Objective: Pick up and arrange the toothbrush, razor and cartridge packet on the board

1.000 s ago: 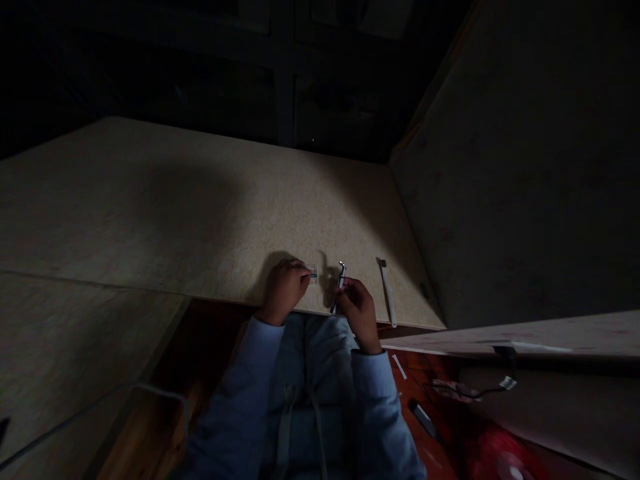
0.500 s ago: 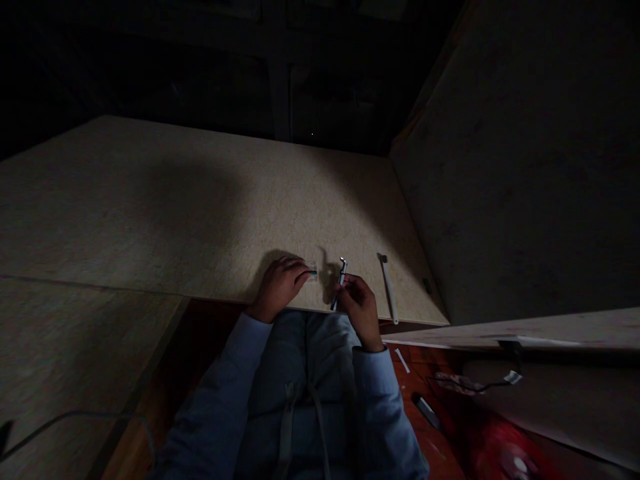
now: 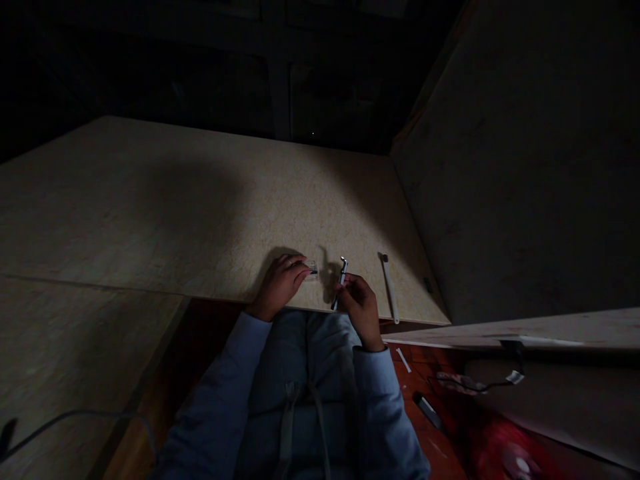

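Note:
Near the table's front edge, my left hand [image 3: 280, 283] has its thumb and fingers closed on the left side of a small clear plastic case [image 3: 312, 265]. A short dark strip shows on or in the case, too small to name. To its right, my right hand [image 3: 359, 303] pinches a slim pen-like tool [image 3: 342, 273]. The tool stands tilted, its bent shiny metal tip pointing up and away from me, its dark lower end near the edge. Farther right, a light-handled toothbrush [image 3: 389, 287] with a dark head lies apart from both hands.
The pale table [image 3: 300, 200] meets a wall [image 3: 500, 200] on the right. A small dark object [image 3: 428, 285] lies by that wall. A cable [image 3: 75, 413] runs across at lower left. On the reddish floor are a white strip [image 3: 403, 360] and a dark-and-grey object [image 3: 427, 410].
My left hand and forearm have shifted slightly left, and more of the clear case shows. The right hand keeps its hold on the pen-like tool. The view has tilted a little.

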A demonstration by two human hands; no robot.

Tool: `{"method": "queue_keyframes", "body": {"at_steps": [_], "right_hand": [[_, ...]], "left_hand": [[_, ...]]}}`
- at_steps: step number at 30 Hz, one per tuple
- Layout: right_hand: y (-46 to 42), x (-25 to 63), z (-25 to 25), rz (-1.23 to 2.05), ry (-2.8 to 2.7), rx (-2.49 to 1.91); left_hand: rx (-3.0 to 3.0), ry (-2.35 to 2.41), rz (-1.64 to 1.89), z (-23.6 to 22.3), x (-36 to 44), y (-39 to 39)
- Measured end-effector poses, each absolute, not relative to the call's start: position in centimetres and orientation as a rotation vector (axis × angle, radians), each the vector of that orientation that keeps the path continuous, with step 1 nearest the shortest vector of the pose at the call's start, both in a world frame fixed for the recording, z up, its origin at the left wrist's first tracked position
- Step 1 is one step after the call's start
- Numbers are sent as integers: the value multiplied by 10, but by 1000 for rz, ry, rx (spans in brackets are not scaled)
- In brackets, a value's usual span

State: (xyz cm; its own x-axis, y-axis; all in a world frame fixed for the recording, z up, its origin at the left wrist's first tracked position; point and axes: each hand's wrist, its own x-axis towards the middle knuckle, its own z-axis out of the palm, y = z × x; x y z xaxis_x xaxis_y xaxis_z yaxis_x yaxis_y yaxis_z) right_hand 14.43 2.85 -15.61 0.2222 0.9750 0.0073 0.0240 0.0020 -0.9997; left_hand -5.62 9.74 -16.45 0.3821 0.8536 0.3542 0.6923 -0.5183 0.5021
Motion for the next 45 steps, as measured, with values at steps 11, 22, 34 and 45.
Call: {"method": "queue_keyframes", "body": {"at_steps": [11,22,34,45], "right_hand": [[28,146,-158,1009,-1089,-1323],[21,151,-140,1163,-931,-1229],[11,140,-92,1258,-777,-978],[15,119,-55,1149,-1003,-1092]], "left_hand": [[1729,1430,1325,-153,-41,81],[637,876,1411,-120,-2,69],[519,724,1502,-77,14,58],[563,907,1575,-56,1,36]]}}
